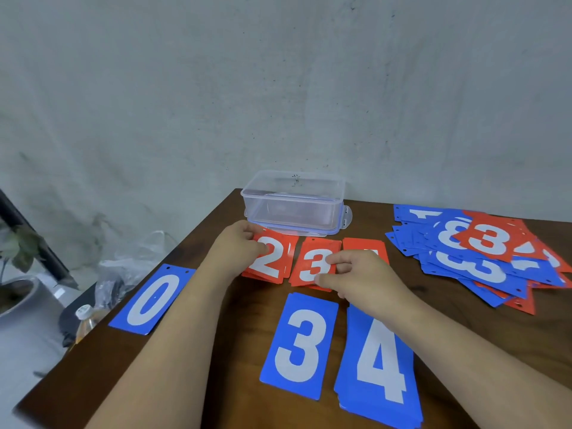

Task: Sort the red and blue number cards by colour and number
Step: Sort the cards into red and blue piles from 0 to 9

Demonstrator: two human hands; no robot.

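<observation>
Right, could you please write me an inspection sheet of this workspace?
Surface: dark wooden table.
Job's things: red 2 pile, red 3 pile, third red card half hidden; blue 0 card, blue 3 card, blue 4 pile; unsorted heap right.
Clutter: clear plastic box.
Grippers: left hand grips red 2 pile; right hand pinches red 3 pile.
Cables: nothing seen.
Surroundings: grey wall; potted plant, bottle, plastic bag at left.

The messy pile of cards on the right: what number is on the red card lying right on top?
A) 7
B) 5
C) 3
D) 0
C: the red card lying on top of the mixed pile shows a big white 3.
</observation>
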